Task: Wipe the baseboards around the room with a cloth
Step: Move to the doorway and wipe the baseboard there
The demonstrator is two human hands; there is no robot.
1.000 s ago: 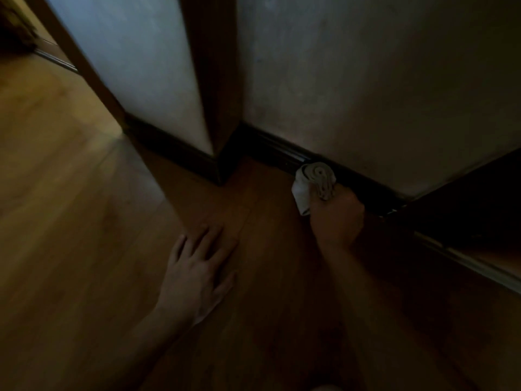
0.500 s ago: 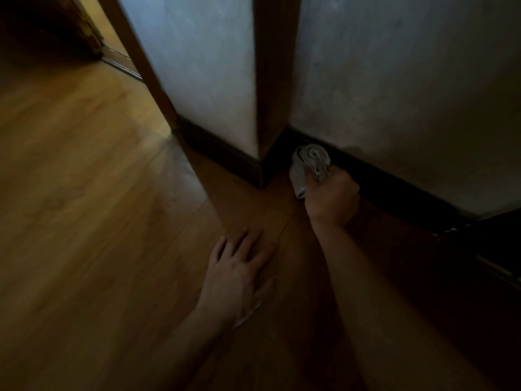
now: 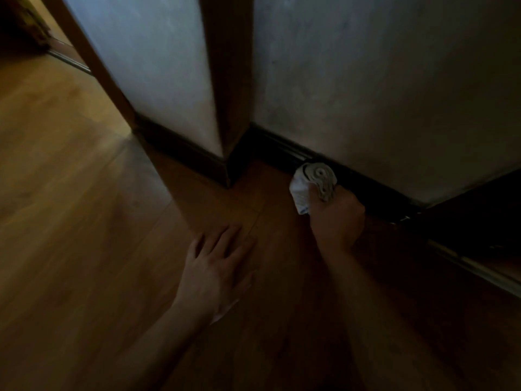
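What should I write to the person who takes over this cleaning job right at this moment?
The right hand grips the rolled cloth, held against the dark baseboard right of the corner post.
The left hand lies flat on the wooden floor and holds nothing.
Done: cannot tell which stretches are wiped; it is too dark.
Left: this baseboard, and probably the left baseboard beyond the post.

A: Colour of cloth point(image 3: 301, 191)?
B: White, with a greyish swirl print on top.
A: And baseboard point(image 3: 276, 152)?
B: Near black. wall point(image 3: 366, 80) pale grey, mottled. floor point(image 3: 70, 179) warm brown, wood-grain planks. corner post point(image 3: 228, 80) reddish brown.
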